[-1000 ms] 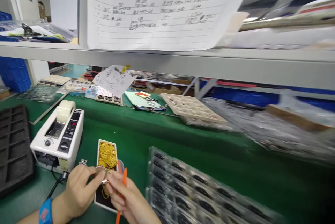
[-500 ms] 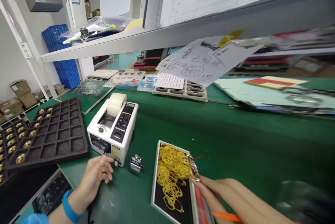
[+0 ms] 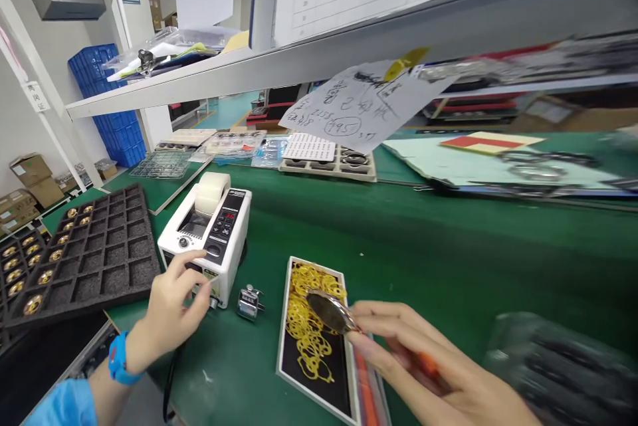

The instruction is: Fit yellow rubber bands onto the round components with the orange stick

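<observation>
Metal disc (image 3: 329, 313), 4 o'clock from tape dispenser (image 3: 219, 230), is pinched rim-only by part-curled R hand (image 3: 448, 359); may be dropped onto yellow rings (image 3: 300, 319) if grip's loosened. L hand (image 3: 167, 306) loosely curled; hold can't be told.

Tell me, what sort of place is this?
Probably a workshop for assembling or packing small parts: an automatic tape dispenser and a metal tally counter sit on a green worktop, beside a black foam tray with gold-coloured pieces in some compartments.

Blue crates (image 3: 119, 138) stand stacked; blurred scissors (image 3: 558, 157), seemingly, lie on green paper (image 3: 428, 152).
</observation>
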`<state>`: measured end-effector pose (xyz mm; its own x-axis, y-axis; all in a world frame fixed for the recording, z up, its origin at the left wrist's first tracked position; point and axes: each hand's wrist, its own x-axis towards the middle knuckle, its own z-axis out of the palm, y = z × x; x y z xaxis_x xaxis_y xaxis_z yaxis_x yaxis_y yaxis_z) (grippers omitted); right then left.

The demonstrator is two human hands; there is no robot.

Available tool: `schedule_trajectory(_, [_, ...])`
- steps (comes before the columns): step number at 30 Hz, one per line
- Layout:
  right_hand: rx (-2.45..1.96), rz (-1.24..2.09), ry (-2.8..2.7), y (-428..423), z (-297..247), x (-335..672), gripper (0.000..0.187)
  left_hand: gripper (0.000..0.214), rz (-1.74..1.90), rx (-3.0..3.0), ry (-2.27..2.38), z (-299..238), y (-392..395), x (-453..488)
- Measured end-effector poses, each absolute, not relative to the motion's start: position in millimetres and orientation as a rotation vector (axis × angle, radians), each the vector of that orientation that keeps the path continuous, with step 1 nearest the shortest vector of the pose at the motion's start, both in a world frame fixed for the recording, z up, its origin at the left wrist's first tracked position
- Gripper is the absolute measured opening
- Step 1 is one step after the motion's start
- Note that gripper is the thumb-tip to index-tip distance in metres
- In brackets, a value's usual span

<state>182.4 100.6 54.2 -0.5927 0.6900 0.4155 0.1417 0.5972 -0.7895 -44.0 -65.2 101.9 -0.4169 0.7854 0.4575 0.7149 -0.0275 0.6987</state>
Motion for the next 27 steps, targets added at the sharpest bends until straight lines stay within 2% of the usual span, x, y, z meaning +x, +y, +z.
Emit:
schedule_trajectory(3, [-0.700, 1.161, -2.041, 100, 65, 182, 0.047, 0.018, 1.053, 1.881, 2.113, 119, -59, -44])
schedule_trajectory(6, [-0.715, 1.378, -1.977, 92, 79, 183, 0.052, 0.020, 1.114, 1.857, 2.009, 134, -52, -40])
schedule_trajectory(9, [-0.718, 1.620, -1.889, 80, 90, 183, 0.049, 0.023, 1.243, 1.803, 1.773, 141, -47, -29])
schedule_trajectory(14, [-0.763, 2.002, -1.630, 68, 93, 184, 0.043, 0.028, 1.171, 1.682, 1.468, 138, -36, -4])
schedule_trajectory(20, [-0.701, 2.088, -1.668, 71, 92, 186, 0.046, 0.023, 0.990, 1.876, 1.572, 138, -25, 9])
schedule_trajectory(27, [-0.696, 2.059, -1.619, 69, 90, 186, 0.042, 0.023, 1.006, 1.867, 1.591, 135, -21, 11])
